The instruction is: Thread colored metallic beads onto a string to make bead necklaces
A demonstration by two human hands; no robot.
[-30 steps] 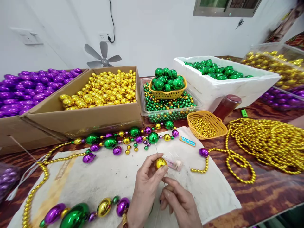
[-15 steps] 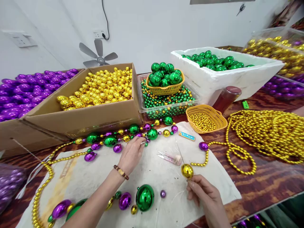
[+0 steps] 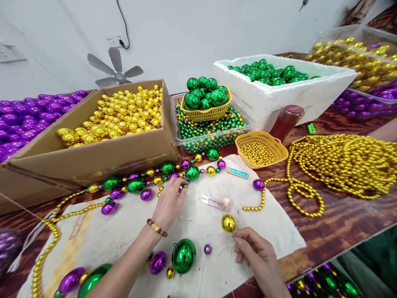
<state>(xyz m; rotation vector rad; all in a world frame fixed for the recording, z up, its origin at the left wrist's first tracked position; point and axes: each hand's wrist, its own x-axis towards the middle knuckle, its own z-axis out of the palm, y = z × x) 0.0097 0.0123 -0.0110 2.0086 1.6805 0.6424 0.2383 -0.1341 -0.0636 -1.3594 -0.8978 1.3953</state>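
My left hand, wearing a brown bead bracelet, reaches to the bead strand; its fingertips close around a small green bead. The strand, with green balls, purple and gold beads, runs along the cloth's far edge. My right hand pinches the lower end of a thin needle-like shaft just under a shiny gold ball; most of the shaft is hidden. Thread snips lie just beyond that ball. Between my forearms rest a large green ball, a purple ball and a small purple bead.
Behind the white cloth stand a cardboard box of gold beads, a clear tub under a basket of green balls, and a foam box. A basket and piled gold bead chain lie right; another person's arm shows there.
The view has shifted, moving most things left in the picture. My right hand has brought the gold ball slightly left, closer to the snips. My left fingers have stayed near the strand.
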